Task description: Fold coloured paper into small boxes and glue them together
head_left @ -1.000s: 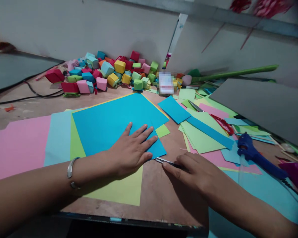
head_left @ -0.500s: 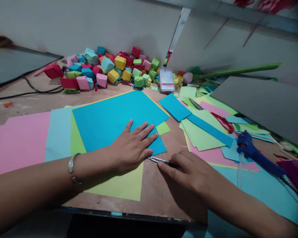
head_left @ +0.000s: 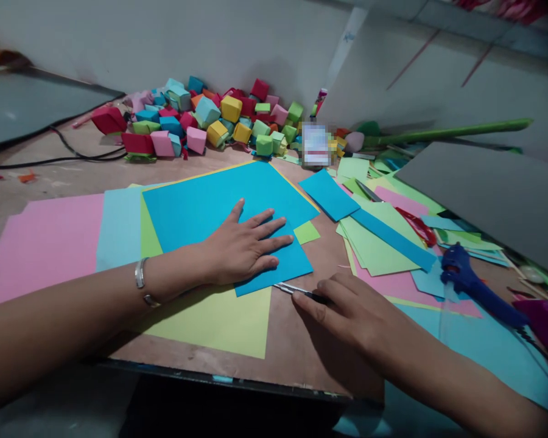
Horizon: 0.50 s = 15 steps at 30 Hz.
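My left hand (head_left: 251, 246) lies flat with fingers spread on a blue paper sheet (head_left: 201, 194), pressing on its near right part. Pinched in my right hand (head_left: 347, 310) is a slim cutter knife (head_left: 296, 290) with a silver blade and dark handle. Its tip points left, at the near edge of the blue sheet. Beneath that sheet are a yellow-green sheet (head_left: 223, 325) and a yellow one whose edge peeks out at the back. A small green paper piece (head_left: 307, 232) sticks out on the right.
Pink sheets (head_left: 59, 243) and a light blue sheet (head_left: 121, 228) spread left. Many folded paper cubes (head_left: 219, 118) pile against the wall. At right are a blue strip (head_left: 393, 237), pale green papers (head_left: 383, 231), red-handled scissors (head_left: 415, 225) and a blue glue gun (head_left: 484, 289).
My left hand has slid slightly away from the blue sheet's near edge, baring more of it. The knife stays by that edge in my right hand. The whole view has shifted a little.
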Motion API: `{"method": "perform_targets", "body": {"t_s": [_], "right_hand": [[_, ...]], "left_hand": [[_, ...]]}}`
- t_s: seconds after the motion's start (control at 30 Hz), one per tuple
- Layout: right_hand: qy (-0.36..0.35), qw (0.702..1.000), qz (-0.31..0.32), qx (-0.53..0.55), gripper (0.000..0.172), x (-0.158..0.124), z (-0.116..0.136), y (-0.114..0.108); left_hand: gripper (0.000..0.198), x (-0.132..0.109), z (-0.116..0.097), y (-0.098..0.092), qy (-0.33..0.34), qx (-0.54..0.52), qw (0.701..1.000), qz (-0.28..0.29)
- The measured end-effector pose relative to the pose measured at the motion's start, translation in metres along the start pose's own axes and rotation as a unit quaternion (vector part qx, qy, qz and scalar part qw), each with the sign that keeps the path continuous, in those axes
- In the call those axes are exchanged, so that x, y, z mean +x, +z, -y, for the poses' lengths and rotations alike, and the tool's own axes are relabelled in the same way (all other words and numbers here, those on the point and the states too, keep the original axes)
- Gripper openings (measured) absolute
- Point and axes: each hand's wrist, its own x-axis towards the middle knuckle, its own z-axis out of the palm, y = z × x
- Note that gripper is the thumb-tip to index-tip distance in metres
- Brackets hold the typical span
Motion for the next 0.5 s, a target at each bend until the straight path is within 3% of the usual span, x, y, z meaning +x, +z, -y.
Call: {"method": "perform_targets", "body": {"t_s": [0.23,0.5], "right_hand": [[0.011,1.0,-0.002,0.02,0.034,-0.003,0.009,0.001],[-0.03,0.998,0.012,0.058,0.029,0.032,0.029,-0.004]], "left_hand": [[0.056,0.0,-0.001,0.004,0.006,-0.003,1.0,-0.012],[0.056,0.0,-0.002,0.003,-0.004,0.0,1.0,-0.003]]}}
